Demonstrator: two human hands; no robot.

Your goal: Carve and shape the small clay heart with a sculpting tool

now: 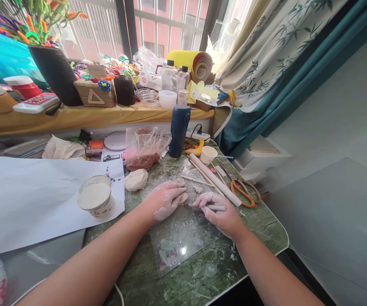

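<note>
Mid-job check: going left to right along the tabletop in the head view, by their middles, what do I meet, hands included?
White-topped cup, pale lump, left hand, right hand with a pale-handled tool, orange-handled scissors.

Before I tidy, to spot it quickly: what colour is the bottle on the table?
The bottle is dark blue, best seen in the head view.
</note>
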